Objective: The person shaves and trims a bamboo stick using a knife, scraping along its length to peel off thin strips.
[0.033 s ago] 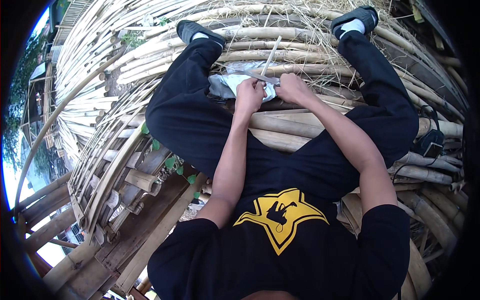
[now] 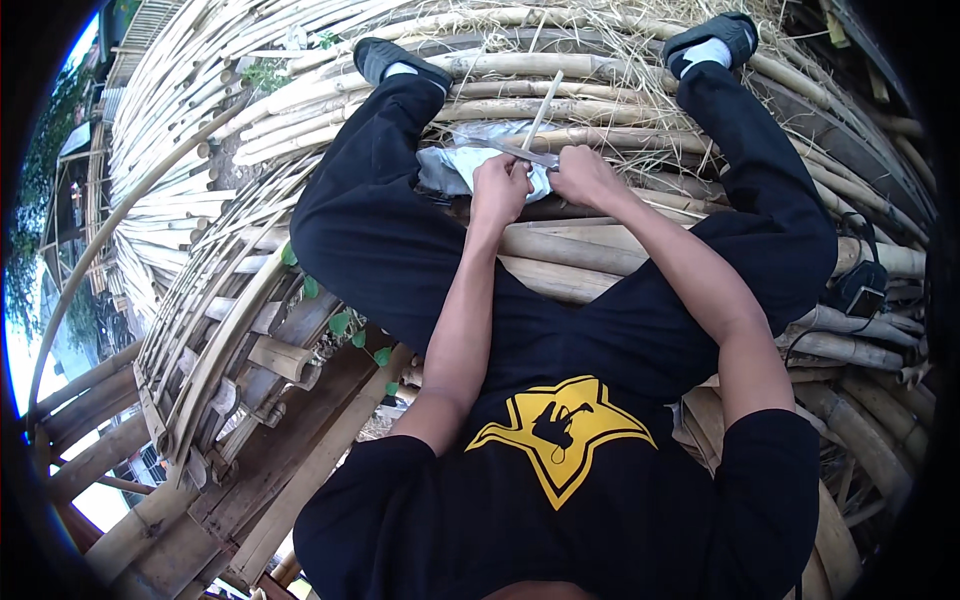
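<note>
My left hand (image 2: 500, 190) is closed around the lower end of a thin pale bamboo strip (image 2: 543, 108), which points up and away between my legs. My right hand (image 2: 587, 178) grips a knife (image 2: 535, 157) by its handle, which the fingers hide. The blade reaches leftward, just above my left fingers, and crosses the strip. Whether its edge touches the strip is too small to tell. Below both hands lies a crumpled white and grey sheet (image 2: 445, 170), perhaps plastic or cloth.
Bamboo poles (image 2: 570, 245) lie stacked beneath and around my legs. Dry shavings (image 2: 640, 70) are scattered between my feet. A black device with a strap (image 2: 860, 290) rests beyond my right knee. Split bamboo pieces (image 2: 280, 357) and green leaves (image 2: 340, 323) sit at the left.
</note>
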Motion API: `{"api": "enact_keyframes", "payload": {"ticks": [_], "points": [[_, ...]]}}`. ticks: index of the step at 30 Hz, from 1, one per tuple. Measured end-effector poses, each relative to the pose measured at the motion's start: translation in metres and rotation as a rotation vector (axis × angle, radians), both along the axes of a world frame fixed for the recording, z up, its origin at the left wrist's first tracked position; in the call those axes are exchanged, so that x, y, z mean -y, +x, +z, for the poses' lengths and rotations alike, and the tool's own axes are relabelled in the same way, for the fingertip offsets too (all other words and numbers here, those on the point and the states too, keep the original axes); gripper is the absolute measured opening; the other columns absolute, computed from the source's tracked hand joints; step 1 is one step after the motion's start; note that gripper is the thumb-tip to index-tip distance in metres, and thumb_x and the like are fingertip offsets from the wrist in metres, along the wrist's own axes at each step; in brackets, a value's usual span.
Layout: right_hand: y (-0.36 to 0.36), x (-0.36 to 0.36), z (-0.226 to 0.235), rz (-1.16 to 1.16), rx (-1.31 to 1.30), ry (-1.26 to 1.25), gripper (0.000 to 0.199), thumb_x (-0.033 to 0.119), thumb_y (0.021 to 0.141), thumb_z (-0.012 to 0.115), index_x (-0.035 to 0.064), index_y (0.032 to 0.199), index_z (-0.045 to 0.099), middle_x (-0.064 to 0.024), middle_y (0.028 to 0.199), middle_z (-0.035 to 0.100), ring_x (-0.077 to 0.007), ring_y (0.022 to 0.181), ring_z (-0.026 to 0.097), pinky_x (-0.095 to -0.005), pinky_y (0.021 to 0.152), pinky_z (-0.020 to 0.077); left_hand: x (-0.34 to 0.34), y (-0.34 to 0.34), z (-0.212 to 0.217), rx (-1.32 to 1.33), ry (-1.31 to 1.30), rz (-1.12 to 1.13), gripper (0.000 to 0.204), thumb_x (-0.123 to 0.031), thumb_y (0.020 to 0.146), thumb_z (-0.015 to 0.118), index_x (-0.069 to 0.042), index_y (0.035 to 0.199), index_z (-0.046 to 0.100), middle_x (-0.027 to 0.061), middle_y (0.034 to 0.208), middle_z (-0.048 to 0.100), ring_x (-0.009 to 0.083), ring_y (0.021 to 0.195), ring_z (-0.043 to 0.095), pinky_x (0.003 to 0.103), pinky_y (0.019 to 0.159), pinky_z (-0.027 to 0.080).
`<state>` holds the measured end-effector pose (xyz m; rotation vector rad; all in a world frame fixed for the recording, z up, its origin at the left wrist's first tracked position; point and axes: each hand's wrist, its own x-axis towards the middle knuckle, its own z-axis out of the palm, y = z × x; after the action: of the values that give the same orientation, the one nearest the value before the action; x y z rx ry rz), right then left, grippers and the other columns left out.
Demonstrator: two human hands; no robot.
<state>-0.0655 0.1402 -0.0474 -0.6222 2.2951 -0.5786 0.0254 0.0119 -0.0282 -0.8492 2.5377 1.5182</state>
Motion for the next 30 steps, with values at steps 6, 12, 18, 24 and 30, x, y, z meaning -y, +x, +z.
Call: {"api": "enact_keyframes", "payload": {"ticks": [6, 12, 18, 24, 30], "points": [[-0.004, 0.003, -0.006, 0.031, -0.056, 0.084, 0.031, 0.02, 0.07, 0.054, -0.0065, 0.08, 0.067, -0.0285, 0.083, 0.064, -0.0406, 0.082, 0.065, -0.0454, 0.076, 0.0515, -0.005, 0.002, 0.012, 0.061, -0.009, 0.014, 0.02, -0.011, 0.088, 0.053, 0.004, 0.083, 0.066, 0.0094, 0.06, 0.064, 0.0142, 0.051, 0.058, 0.031, 0.053, 0.046], [-0.089, -0.062, -0.041, -0.377, -0.114, 0.215, 0.037, 0.024, 0.077, 0.054, -0.0053, 0.097, 0.065, -0.0277, 0.098, 0.063, -0.0393, 0.095, 0.062, -0.0443, 0.084, 0.0478, -0.006, 0.011, 0.023, 0.018, 0.062, 0.017, 0.022, -0.015, 0.089, 0.055, 0.004, 0.087, 0.067, 0.0051, 0.061, 0.065, 0.0099, 0.042, 0.051, 0.028, 0.043, 0.041], [-0.089, -0.049, -0.017, -0.287, -0.153, 0.097, 0.039, 0.026, 0.074, 0.051, -0.0097, 0.085, 0.064, -0.031, 0.087, 0.063, -0.0404, 0.086, 0.063, -0.045, 0.078, 0.0473, -0.011, 0.003, 0.016, -0.016, -0.109, 0.005, 0.02, -0.012, 0.088, 0.055, 0.004, 0.086, 0.066, 0.01, 0.062, 0.064, 0.0142, 0.048, 0.058, 0.031, 0.051, 0.046], [-0.005, -0.002, 0.026, 0.042, 0.041, 0.094, 0.031, 0.017, 0.067, 0.051, -0.0084, 0.077, 0.066, -0.031, 0.083, 0.062, -0.0408, 0.083, 0.064, -0.0434, 0.08, 0.0501, -0.017, 0.004, 0.007, -0.162, -0.402, -0.045, 0.014, -0.006, 0.084, 0.056, 0.006, 0.082, 0.063, 0.023, 0.064, 0.06, 0.0381, 0.06, 0.061, 0.04, 0.056, 0.048], [-0.019, -0.014, 0.01, 0.022, -0.055, 0.133, 0.032, 0.019, 0.069, 0.054, -0.0075, 0.082, 0.066, -0.0287, 0.085, 0.064, -0.0404, 0.083, 0.065, -0.0444, 0.078, 0.0511, -0.023, 0.01, 0.009, -0.122, -0.35, -0.053, 0.014, -0.005, 0.084, 0.055, 0.006, 0.08, 0.063, 0.0271, 0.066, 0.058, 0.0424, 0.065, 0.059, 0.044, 0.059, 0.047]]}}
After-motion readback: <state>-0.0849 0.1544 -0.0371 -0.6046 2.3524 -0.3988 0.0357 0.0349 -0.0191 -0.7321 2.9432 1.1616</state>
